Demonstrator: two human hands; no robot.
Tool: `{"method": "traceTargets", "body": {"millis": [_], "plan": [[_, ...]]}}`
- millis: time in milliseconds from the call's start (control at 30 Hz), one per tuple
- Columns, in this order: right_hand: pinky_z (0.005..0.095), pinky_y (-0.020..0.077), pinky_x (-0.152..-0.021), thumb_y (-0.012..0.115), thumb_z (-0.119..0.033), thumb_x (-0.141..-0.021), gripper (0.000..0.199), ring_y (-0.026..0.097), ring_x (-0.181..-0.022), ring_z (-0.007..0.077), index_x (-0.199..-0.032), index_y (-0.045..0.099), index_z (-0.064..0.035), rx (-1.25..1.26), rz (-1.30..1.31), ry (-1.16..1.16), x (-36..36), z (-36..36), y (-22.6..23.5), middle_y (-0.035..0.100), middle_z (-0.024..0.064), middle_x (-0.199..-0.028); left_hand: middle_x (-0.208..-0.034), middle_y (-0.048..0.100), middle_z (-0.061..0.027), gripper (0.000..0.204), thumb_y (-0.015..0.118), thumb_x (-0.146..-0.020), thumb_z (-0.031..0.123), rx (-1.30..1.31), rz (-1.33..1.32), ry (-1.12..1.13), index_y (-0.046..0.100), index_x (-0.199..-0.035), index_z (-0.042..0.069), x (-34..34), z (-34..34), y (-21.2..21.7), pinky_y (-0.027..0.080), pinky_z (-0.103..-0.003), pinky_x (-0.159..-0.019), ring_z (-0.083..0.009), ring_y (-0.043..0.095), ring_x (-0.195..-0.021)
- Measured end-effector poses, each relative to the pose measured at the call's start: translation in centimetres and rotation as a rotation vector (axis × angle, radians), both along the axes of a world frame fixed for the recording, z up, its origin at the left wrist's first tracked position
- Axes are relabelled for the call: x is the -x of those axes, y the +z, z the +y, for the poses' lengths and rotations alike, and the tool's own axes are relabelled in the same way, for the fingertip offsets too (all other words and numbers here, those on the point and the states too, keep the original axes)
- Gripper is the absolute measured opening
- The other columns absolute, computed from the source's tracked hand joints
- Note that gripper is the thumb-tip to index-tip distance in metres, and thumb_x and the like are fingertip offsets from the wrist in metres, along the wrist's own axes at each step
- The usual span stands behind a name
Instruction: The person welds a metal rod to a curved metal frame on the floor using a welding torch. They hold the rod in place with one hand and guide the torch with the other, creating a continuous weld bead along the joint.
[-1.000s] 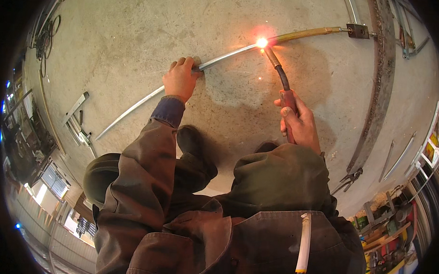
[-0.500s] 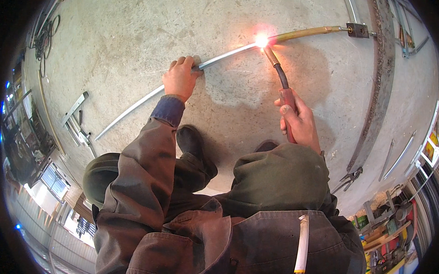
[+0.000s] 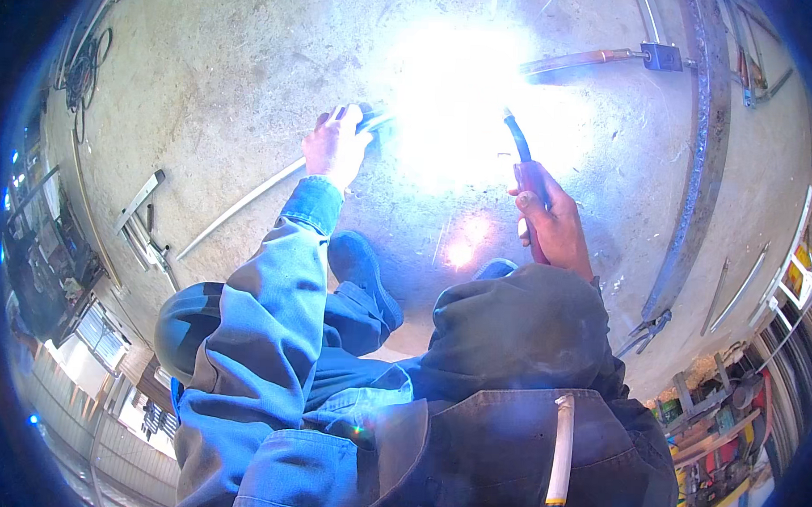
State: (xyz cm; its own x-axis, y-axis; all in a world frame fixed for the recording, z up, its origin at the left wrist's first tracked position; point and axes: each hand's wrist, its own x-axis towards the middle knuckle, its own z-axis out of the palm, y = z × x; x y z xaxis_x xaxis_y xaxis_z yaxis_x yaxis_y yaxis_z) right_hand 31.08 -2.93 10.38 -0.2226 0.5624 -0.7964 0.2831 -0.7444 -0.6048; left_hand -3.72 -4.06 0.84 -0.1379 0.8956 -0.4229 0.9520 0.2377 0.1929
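My left hand (image 3: pixel 336 147) is closed round a long thin metal rod (image 3: pixel 247 199) that lies slantwise above the concrete floor. My right hand (image 3: pixel 555 218) grips the red handle of a welding torch (image 3: pixel 532 182), its dark curved neck pointing up and left. A blinding white arc glare (image 3: pixel 461 90) covers the torch tip and the middle of the rod, so the joint itself is hidden. Beyond the glare a brownish bar (image 3: pixel 583 61) runs right to a small dark block (image 3: pixel 661 57).
A long flat steel strip (image 3: pixel 696 156) crosses the floor on the right, with pliers (image 3: pixel 646 332) at its near end. A metal clamp-like frame (image 3: pixel 144 213) lies at left. Coiled cable (image 3: pixel 81 72) sits at far left. Tools (image 3: pixel 722 425) crowd the lower right.
The small reddish glow at the torch tip has flared into a wide white arc, washing my sleeves and the floor in blue light. Both hands keep nearly the same place and hold.
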Motion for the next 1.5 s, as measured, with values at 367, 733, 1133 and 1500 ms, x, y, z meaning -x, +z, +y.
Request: {"method": "traceTargets", "body": {"millis": [367,733,1133,1500], "plan": [[0.0276,0.0498,-0.055,0.066,-0.025,-0.101,0.050,0.058,-0.063,0.0091,-0.143,0.055,0.0007,-0.002,0.058,-0.088,0.2,-0.3,-0.1,0.066,0.0066,-0.106,-0.109,0.071,-0.0065,0.034,0.081,-0.085,0.030,-0.025,-0.014,0.008,0.067,-0.112,0.012,-0.1,-0.2,-0.2,0.055,-0.048,-0.087,-0.0319,0.067,-0.109],[0.0261,0.0484,-0.055,0.063,-0.020,-0.105,0.049,0.056,-0.063,0.0062,-0.148,0.052,-0.0010,0.018,0.094,-0.129,-0.2,-0.5,0.3,0.066,0.0030,-0.112,-0.107,0.071,-0.0044,0.028,0.081,-0.088,0.027,-0.037,-0.032,0.026,0.069,-0.107,0.012,-0.4,0.0,0.5,0.055,-0.048,-0.085,-0.0318,0.067,-0.108],[0.0254,0.0485,-0.055,0.065,-0.021,-0.103,0.057,0.056,-0.065,0.0061,-0.152,0.047,0.0036,0.026,0.051,-0.096,0.1,-0.2,0.3,0.066,0.0036,-0.108,-0.106,0.071,-0.0065,0.029,0.081,-0.087,0.028,-0.025,-0.003,0.016,0.069,-0.106,0.011,-0.4,0.0,0.5,0.055,-0.048,-0.085,-0.0330,0.068,-0.105],[0.0242,0.0460,-0.054,0.062,-0.014,-0.102,0.045,0.052,-0.063,0.0058,-0.145,0.055,-0.0009,0.022,0.087,-0.163,0.3,-0.6,0.0,0.058,-0.0006,-0.091,-0.107,0.070,-0.0087,0.030,0.079,-0.086,0.032,-0.041,-0.040,0.015,0.068,-0.105,0.010,-0.5,0.3,0.7,0.054,-0.050,-0.086,-0.0349,0.066,-0.107]]}}
